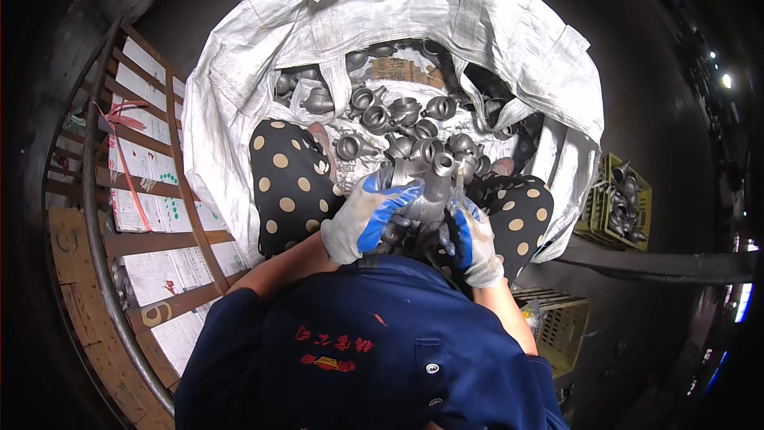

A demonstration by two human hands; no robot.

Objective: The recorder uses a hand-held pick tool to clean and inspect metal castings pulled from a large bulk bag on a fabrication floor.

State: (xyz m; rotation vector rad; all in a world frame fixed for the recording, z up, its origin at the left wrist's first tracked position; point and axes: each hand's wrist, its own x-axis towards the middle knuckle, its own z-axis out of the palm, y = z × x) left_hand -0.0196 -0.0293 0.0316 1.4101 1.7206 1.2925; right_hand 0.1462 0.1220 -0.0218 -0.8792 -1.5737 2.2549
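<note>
Casting (434, 183) gripped btw left hand (362, 219) & right hand (473, 239)

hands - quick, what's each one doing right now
Left hand: closed on the grey metal fitting.
Right hand: gripping the same fitting from the other side.
</note>
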